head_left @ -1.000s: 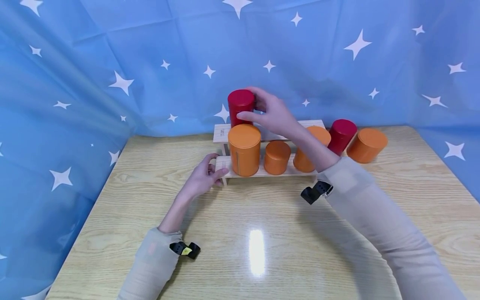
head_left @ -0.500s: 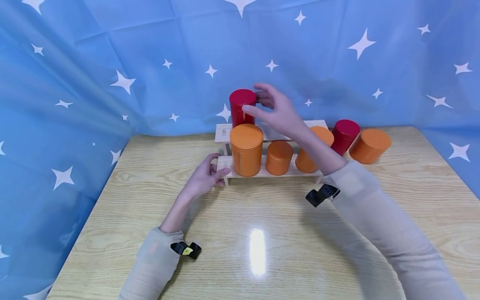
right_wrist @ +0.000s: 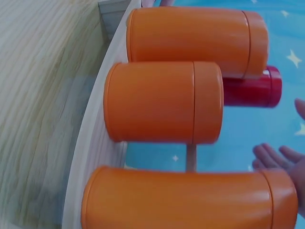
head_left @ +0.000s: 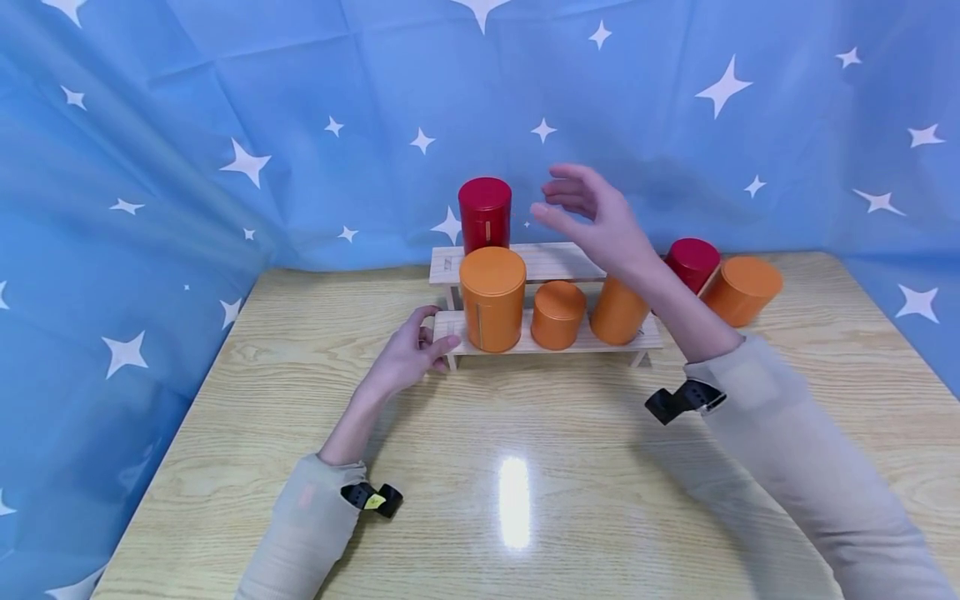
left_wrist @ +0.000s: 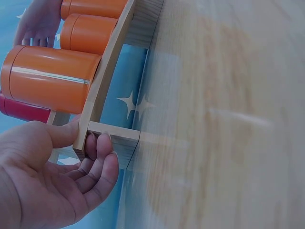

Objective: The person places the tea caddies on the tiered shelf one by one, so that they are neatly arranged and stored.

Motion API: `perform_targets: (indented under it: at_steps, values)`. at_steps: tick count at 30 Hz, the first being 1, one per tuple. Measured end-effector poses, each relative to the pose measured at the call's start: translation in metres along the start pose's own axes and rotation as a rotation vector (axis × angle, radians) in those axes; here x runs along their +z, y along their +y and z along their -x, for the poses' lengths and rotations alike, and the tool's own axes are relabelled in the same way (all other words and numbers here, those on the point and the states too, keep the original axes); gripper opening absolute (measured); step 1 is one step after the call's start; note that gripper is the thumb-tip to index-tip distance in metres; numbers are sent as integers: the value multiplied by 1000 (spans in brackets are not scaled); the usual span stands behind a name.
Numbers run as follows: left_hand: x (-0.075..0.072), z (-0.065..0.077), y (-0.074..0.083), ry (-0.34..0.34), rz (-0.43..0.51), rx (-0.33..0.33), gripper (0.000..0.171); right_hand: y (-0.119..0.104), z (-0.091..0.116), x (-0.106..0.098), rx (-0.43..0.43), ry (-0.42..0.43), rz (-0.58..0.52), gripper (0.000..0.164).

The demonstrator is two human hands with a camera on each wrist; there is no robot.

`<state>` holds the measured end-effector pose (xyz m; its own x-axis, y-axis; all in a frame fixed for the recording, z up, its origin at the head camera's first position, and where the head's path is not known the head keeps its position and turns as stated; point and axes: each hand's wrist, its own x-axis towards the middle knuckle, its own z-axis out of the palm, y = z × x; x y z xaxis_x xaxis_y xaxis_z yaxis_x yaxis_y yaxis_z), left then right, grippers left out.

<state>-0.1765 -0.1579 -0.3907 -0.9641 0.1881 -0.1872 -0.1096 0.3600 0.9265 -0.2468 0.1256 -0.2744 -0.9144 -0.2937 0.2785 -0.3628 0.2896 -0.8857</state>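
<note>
Left hand [head_left: 408, 354] grips the left end of the wooden rack [head_left: 562, 260] at its lower step: thumb on top, fingers curled in underneath, clear in the left wrist view. Right hand [head_left: 600, 217] is up in the air above the rack, half open, fingers loosely bent and thumb apart, holding nothing. It's to the right of the red can [head_left: 486, 208], not touching it.

Rack has two steps and stands on the table [head_left: 375, 542]. Red can is upright at the left end of the upper step; base hidden behind the tall orange can [head_left: 492, 308]. That one is at the left of the lower step, short orange can [head_left: 558, 317] in the middle, third orange can [head_left: 618, 312] on the right, partly covered by the right forearm. Right of the rack: second red can [head_left: 688, 262], then fourth orange can [head_left: 742, 292]; can't tell if these two touch. Blue curtain [head_left: 375, 83] with white stars behind.
</note>
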Motion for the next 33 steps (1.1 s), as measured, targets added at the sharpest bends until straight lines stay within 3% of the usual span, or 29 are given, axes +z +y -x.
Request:
perform_targets:
  at_steps: [11,20,33]
  values:
    - [0,-2,-1,2,-1,7,67,11,21,-42,19,99,13,54]
    - [0,-1,-2,0,-3,10,68,35,44,-83,73,138,29,56]
    - [0,-2,-2,2,-7,6,68,75,84,-140,222,199,237,63]
